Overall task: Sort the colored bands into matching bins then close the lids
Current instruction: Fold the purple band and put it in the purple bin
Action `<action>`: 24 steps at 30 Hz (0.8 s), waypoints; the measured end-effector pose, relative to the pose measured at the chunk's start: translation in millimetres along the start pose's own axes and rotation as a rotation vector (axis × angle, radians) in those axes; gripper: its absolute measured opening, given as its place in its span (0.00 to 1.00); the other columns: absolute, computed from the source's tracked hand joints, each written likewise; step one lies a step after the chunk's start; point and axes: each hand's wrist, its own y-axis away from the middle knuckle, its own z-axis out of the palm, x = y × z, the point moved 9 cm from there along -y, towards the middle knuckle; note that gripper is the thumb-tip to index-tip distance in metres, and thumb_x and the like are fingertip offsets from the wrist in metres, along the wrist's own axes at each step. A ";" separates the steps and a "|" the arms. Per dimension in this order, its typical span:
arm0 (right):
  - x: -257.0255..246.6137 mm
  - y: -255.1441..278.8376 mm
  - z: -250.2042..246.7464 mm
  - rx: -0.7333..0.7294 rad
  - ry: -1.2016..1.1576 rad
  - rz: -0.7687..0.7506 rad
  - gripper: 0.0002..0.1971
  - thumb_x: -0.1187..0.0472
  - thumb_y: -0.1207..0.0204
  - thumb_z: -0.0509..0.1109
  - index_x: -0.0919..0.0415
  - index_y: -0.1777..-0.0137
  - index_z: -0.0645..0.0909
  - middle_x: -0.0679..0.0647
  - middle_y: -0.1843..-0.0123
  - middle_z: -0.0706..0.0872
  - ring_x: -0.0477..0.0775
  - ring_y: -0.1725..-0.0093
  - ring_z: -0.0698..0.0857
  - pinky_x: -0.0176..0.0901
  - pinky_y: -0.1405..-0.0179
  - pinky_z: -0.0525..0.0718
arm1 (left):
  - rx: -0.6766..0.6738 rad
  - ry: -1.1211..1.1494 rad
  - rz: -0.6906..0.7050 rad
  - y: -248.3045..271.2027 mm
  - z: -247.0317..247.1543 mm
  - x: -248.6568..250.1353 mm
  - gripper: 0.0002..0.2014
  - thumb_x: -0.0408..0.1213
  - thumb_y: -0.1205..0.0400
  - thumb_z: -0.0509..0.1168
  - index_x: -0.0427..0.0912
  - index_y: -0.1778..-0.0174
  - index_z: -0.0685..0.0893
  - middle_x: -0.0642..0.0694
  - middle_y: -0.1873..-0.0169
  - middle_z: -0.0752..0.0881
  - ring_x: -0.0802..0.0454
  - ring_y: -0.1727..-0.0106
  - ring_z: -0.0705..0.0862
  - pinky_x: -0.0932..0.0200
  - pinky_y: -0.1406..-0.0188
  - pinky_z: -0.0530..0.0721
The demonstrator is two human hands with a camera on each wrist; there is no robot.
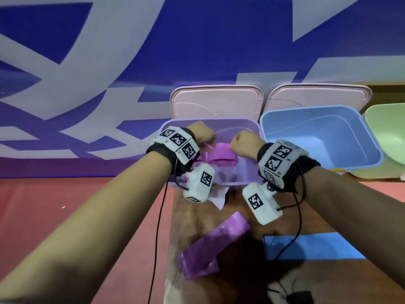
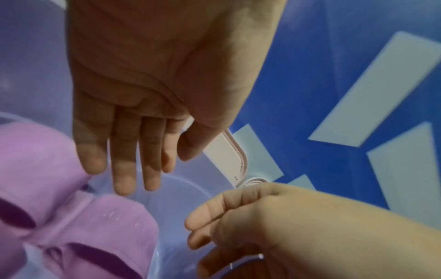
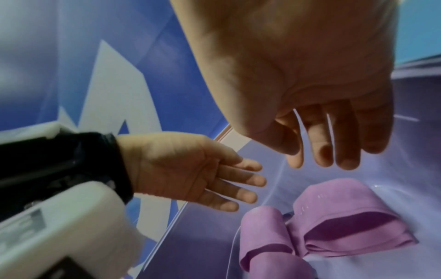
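Note:
A folded purple band [image 1: 221,155] lies inside the purple bin [image 1: 252,172], also seen as the band [image 2: 71,217] and the band [image 3: 334,217] in the wrist views. My left hand [image 1: 203,137] hovers over the bin with straight fingers [image 2: 121,169], holding nothing. My right hand [image 1: 243,143] is beside it above the bin, fingers [image 3: 343,151] loosely extended and empty. A second purple band [image 1: 210,240] lies on the wooden table in front of the bin. A blue band [image 1: 313,246] lies flat to its right. The blue bin [image 1: 370,159] stands open.
Both bins' pale pink lids [image 1: 217,102] [image 1: 317,97] stand upright behind them. A green bin [image 1: 388,139] sits at the far right. Black cables [image 1: 157,227] hang from the wrist units. A blue and white wall is behind; red floor is on the left.

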 end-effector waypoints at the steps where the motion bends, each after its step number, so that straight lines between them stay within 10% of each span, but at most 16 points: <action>1: -1.4 3.8 -0.9 0.019 0.021 -0.036 0.11 0.68 0.20 0.57 0.71 0.53 0.82 0.67 0.51 0.84 0.63 0.48 0.82 0.45 0.50 0.80 | 0.012 0.000 -0.019 7.8 -2.8 1.9 0.10 0.31 0.17 0.60 0.41 0.64 0.78 0.48 0.73 0.86 0.61 0.83 0.81 0.65 0.73 0.82; 4: -3.4 24.0 -8.0 0.146 0.018 -0.135 0.13 0.66 0.22 0.57 0.67 0.46 0.83 0.65 0.43 0.85 0.65 0.41 0.82 0.48 0.43 0.79 | 0.083 0.165 -0.011 32.6 -11.1 8.3 0.08 0.32 0.17 0.59 0.39 0.59 0.82 0.39 0.56 0.88 0.54 0.73 0.81 0.65 0.73 0.76; 9: -8.0 69.4 -7.7 0.274 0.114 -0.310 0.11 0.63 0.23 0.58 0.58 0.47 0.80 0.58 0.47 0.86 0.63 0.45 0.81 0.47 0.49 0.78 | 0.240 0.072 0.146 86.1 -18.5 13.8 0.10 0.30 0.19 0.58 0.35 0.48 0.85 0.45 0.57 0.87 0.51 0.63 0.80 0.66 0.62 0.76; 14: -14.1 112.1 16.0 0.319 0.267 -0.549 0.11 0.60 0.21 0.59 0.58 0.42 0.78 0.54 0.44 0.82 0.58 0.40 0.77 0.49 0.50 0.76 | 0.354 0.112 0.197 130.9 -5.0 -7.3 0.09 0.29 0.20 0.59 0.39 0.52 0.85 0.50 0.62 0.86 0.70 0.71 0.79 0.75 0.66 0.74; 19: -4.7 121.3 74.2 0.124 0.533 -0.759 0.10 0.58 0.20 0.59 0.56 0.42 0.77 0.54 0.44 0.80 0.57 0.40 0.76 0.51 0.52 0.74 | 0.308 0.244 0.190 151.8 39.9 -38.3 0.05 0.31 0.19 0.63 0.38 0.54 0.85 0.53 0.67 0.83 0.71 0.73 0.77 0.75 0.65 0.74; 24: 49.2 93.2 124.7 -0.107 0.538 -0.612 0.18 0.56 0.22 0.64 0.56 0.33 0.72 0.53 0.34 0.77 0.56 0.34 0.72 0.48 0.44 0.76 | 0.126 0.082 -0.022 155.4 117.6 -76.9 0.10 0.42 0.23 0.70 0.42 0.51 0.82 0.44 0.53 0.85 0.46 0.55 0.81 0.61 0.53 0.75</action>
